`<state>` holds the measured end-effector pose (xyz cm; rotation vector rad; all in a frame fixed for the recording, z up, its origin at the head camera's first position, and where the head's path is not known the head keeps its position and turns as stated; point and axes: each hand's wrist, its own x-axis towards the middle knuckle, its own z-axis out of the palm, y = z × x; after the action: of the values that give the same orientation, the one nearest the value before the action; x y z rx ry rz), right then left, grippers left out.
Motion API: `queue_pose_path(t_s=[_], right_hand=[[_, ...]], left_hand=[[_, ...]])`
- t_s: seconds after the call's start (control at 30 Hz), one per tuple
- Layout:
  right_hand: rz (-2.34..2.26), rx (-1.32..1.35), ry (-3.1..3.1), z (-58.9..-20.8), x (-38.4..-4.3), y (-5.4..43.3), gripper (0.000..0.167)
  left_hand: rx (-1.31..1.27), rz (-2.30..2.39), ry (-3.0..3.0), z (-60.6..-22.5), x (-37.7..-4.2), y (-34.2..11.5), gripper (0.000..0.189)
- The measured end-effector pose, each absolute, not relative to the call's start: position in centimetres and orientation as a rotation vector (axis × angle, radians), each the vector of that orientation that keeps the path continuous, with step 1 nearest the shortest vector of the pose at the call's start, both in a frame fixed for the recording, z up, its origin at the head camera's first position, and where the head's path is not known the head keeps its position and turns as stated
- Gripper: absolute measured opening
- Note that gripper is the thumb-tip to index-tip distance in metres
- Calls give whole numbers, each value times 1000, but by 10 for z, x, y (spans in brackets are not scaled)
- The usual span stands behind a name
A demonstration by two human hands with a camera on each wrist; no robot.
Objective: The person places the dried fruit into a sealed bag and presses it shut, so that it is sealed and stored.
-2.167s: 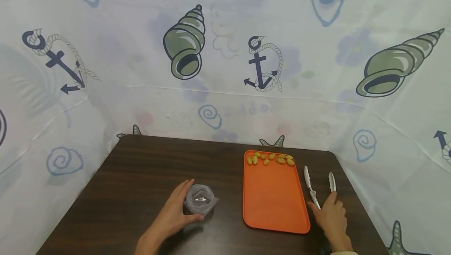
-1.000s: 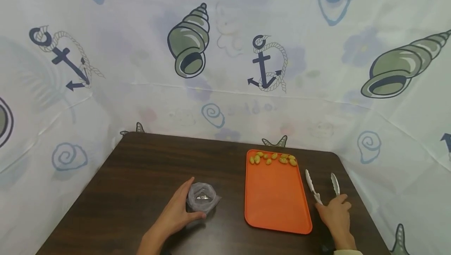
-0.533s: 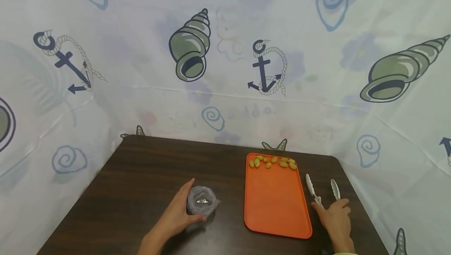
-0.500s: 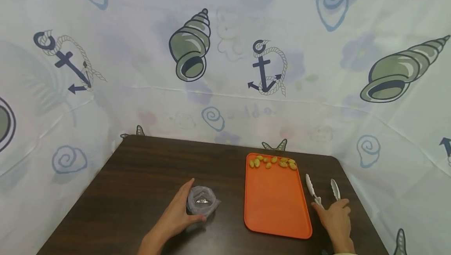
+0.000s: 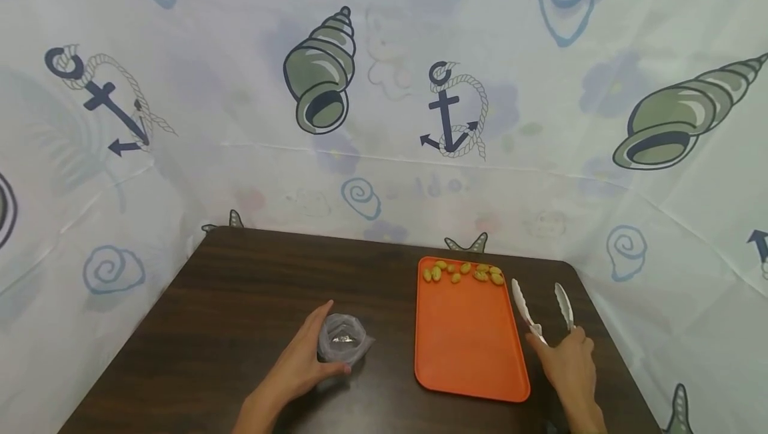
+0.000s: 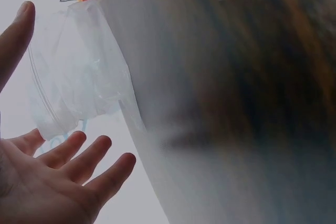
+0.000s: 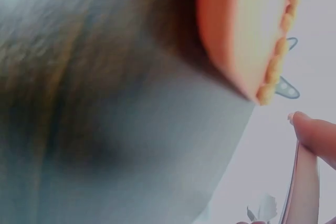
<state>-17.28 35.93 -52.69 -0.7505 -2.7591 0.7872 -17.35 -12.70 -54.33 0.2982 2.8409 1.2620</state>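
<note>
Tongs (image 5: 523, 304) have shifted slightly toward the tray (image 5: 471, 341) and the counter's (image 5: 258, 274) far edge over the last half second, and the right hand (image 5: 569, 367) has gone with them. Their tips point away from the person, one just beside the tray's right edge, the other farther out toward the counter's right edge. From where I stand, I can't tell whether they rest on the counter or hang just above it. Both arms of the tongs are spread, gripping nothing, while the right hand is clamped on them low down, its thumb on the side facing the tray.

Over to the left of the tray, the left hand (image 5: 300, 357) and the cup (image 5: 359, 347) have stayed put, nearer the counter's near edge than its far one. That thumb and those fingers stand apart, to either side of the cup; the fingers look loose and splayed, and I can't judge how firmly they touch. Clear plastic covers the cup, with something shiny inside.

Small yellow nuts, or something like them, (image 5: 481, 276) keep their places along the tray's far edge, between its two corners. As I judge it, the change is small but useful: the tongs are nearer the nuts, though none is held yet.
</note>
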Motion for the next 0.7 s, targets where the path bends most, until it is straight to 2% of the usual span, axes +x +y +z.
queue_pose_path(t_s=[0.43, 0.7], right_hand=[[800, -615, -2781, -504, -169, 338, 111], [781, -582, -2784, -495, -171, 326, 101]], left_hand=[[252, 1223, 2839, -541, -174, -124, 111], [202, 1209, 2830, -541, -173, -123, 111]])
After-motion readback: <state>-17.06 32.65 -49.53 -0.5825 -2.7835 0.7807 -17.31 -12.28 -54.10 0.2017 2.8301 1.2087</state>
